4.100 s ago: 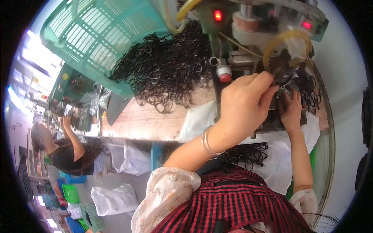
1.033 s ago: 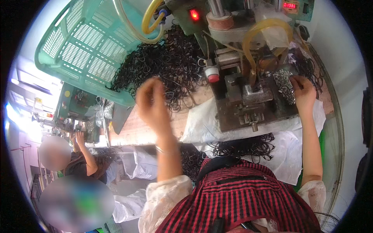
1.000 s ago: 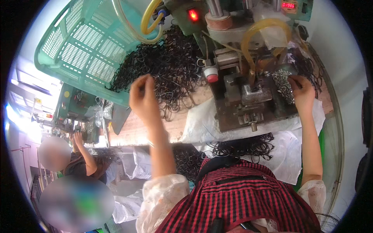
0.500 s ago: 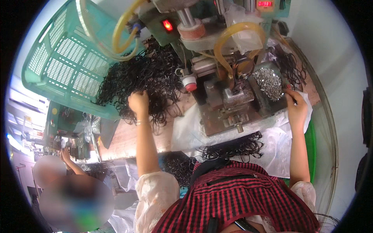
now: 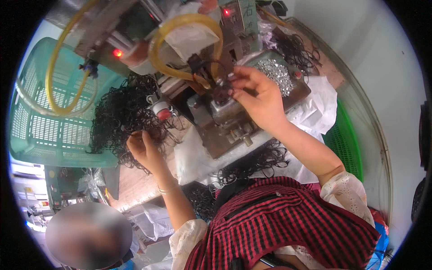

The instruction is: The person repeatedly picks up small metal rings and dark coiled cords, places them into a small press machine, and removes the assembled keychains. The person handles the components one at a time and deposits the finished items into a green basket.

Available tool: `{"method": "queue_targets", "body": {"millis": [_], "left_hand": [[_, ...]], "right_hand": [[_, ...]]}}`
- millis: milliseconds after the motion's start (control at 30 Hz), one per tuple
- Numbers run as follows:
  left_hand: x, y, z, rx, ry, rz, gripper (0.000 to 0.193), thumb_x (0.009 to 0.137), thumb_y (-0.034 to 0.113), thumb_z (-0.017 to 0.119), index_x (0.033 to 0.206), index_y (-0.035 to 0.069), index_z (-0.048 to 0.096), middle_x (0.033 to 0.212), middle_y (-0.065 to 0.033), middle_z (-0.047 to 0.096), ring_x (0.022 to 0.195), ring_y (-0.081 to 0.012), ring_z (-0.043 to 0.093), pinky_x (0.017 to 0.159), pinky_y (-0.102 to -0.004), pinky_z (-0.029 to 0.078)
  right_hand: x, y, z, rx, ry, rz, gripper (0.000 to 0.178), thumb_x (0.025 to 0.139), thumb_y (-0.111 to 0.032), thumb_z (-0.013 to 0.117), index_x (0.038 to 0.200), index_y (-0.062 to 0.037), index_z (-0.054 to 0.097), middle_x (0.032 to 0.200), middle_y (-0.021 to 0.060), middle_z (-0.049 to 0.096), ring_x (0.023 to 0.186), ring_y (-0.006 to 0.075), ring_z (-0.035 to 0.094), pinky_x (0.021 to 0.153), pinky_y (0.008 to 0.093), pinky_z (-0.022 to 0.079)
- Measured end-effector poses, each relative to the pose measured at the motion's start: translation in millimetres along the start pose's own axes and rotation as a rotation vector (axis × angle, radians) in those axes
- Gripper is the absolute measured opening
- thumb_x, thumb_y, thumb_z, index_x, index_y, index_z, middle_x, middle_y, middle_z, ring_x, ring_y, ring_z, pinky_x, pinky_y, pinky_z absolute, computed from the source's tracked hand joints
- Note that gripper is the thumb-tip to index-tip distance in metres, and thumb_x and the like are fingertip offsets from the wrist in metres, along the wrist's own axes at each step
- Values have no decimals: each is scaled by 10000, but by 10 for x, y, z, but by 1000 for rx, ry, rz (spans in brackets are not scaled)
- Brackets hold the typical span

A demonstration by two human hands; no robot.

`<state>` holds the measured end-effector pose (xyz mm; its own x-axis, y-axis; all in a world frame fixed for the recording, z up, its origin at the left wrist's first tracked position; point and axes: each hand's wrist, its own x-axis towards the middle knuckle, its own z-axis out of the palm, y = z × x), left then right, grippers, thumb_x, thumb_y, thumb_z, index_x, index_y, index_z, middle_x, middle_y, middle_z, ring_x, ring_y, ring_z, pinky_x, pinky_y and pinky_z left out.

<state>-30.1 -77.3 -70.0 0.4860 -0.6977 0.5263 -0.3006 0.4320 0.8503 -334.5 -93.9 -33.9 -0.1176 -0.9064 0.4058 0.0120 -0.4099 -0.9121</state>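
My right hand [image 5: 261, 99] reaches over the metal fixture [image 5: 227, 108] of a bench press, thumb and fingers pinched at its work spot. Whatever sits between those fingertips is too dark and small to name. Beside that wrist stands a tray of small shiny metal pieces [image 5: 275, 74]. Over on the left, my left hand [image 5: 145, 150] rests at the near edge of a heap of thin black bands [image 5: 119, 112], its fingers curled in. Their tips blend into the bands, so what they hold is hidden.
A yellow hose [image 5: 184, 20] loops above the fixture, and a red push button [image 5: 163, 114] sits left of it. Behind the heap leans a green plastic basket [image 5: 40, 130]. More black bands [image 5: 254, 162] lie near my lap. At lower left is another person.
My right hand has moved from the tray of metal pieces leftward to the press fixture. My left hand has drawn nearer along the heap. The whole view has shifted and tilted.
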Motion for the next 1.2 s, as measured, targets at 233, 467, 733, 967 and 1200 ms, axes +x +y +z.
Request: {"method": "queue_targets", "body": {"millis": [233,467,733,967,1200], "left_hand": [[66,1354,567,-372,-325,397,122,985,51,526,1092,15,480,997,-170,634,787,-257,642,653,-337,548],[-14,1403,439,-341,-297,337,152,971,25,500,1119,-3,519,964,-198,666,842,-270,669,660,-368,560],[-21,1564,445,-427,-400,372,192,953,-11,526,1143,-7,550,1034,-223,664,957,-291,675,740,-397,611],[171,1492,662,-260,-302,341,126,949,-18,554,1064,-53,592,965,-233,686,886,-305,710,716,-387,629],[-121,1115,295,-309,-244,242,105,972,0,519,1051,-21,585,1027,-240,687,907,-295,711,711,-394,623]], "right_hand": [[96,-116,47,206,-76,113,489,815,63,665,1285,9,540,1033,88,676,913,125,657,842,265,513],[0,-518,56,271,-111,307,490,817,-24,687,1287,14,553,1065,115,651,1013,165,629,916,287,491],[282,295,-721,-1261,37,-280,229,739,-109,697,963,-96,742,1225,128,643,1210,307,558,957,415,499],[293,775,-929,-1125,5,-409,132,735,-115,708,864,-96,728,982,89,697,977,296,640,778,414,539],[256,760,-1171,-1183,107,-262,151,889,-218,656,984,-126,729,929,126,712,880,341,671,771,409,530]]}}
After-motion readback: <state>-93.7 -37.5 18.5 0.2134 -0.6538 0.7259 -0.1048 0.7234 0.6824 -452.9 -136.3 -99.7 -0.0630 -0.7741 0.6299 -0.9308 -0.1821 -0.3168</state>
